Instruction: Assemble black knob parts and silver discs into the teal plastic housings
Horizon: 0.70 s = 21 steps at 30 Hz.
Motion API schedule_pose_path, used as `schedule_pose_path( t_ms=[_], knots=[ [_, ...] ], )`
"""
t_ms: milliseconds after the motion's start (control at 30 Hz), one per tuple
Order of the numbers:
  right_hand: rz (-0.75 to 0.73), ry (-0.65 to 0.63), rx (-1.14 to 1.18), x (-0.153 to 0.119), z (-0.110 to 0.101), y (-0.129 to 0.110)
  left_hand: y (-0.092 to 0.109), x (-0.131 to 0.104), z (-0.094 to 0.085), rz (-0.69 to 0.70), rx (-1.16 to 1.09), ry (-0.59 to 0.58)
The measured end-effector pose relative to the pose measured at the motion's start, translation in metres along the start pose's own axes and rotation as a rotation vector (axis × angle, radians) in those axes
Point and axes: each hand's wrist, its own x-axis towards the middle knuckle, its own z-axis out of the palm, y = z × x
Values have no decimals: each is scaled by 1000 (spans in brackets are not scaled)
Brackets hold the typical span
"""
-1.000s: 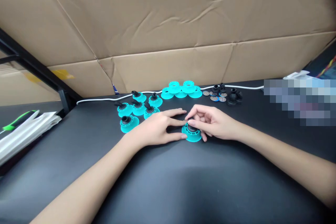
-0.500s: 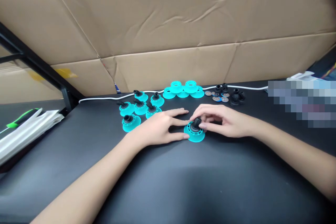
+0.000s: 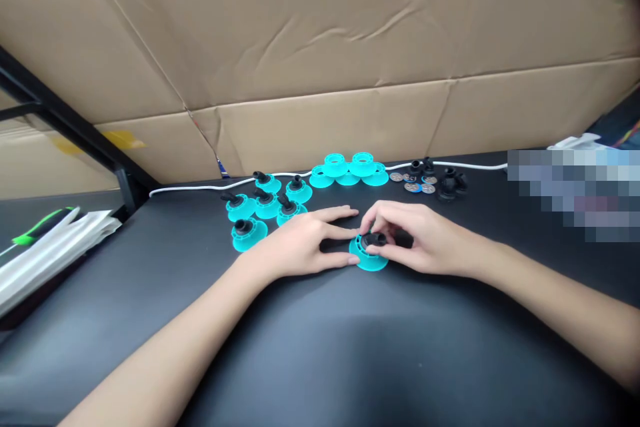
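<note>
A turquoise flared plastic base (image 3: 371,263) sits on the black table in front of me, with a black swivel fitting (image 3: 373,240) in its ringed top. My right hand (image 3: 415,240) pinches the black fitting between thumb and fingers. Flat on the table, my left hand (image 3: 305,240) has its fingers spread, and the fingertips touch the left side of the base. Beside my left hand stand several turquoise bases with black fittings (image 3: 250,235), their stubs pointing different ways.
Several bare turquoise bases (image 3: 335,165) are stacked at the back. To their right lie round metal discs (image 3: 413,187) and loose black fittings (image 3: 449,183). A white cable (image 3: 200,188) runs along the cardboard wall (image 3: 320,120). White packets (image 3: 65,250) and a green-black tool (image 3: 45,225) lie left.
The black fitting's stub has turned from pointing upward to pointing right. My right hand has shifted its hold, with the thumb lower and further left. My left hand stays in place.
</note>
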Motion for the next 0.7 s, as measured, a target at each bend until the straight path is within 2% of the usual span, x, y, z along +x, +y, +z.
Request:
schedule_pose_path(
  t_ms=[200,433,600,700],
  knots=[
    [106,-121,234,-1,-15,9,1,0,0,1,-9,9],
    [175,-69,287,3,-10,6,0,0,0,0,-15,9],
    [153,22,255,4,-5,7,1,0,0,12,-5,13],
    [75,39,166,3,-6,7,1,0,0,10,-7,15]
  ],
)
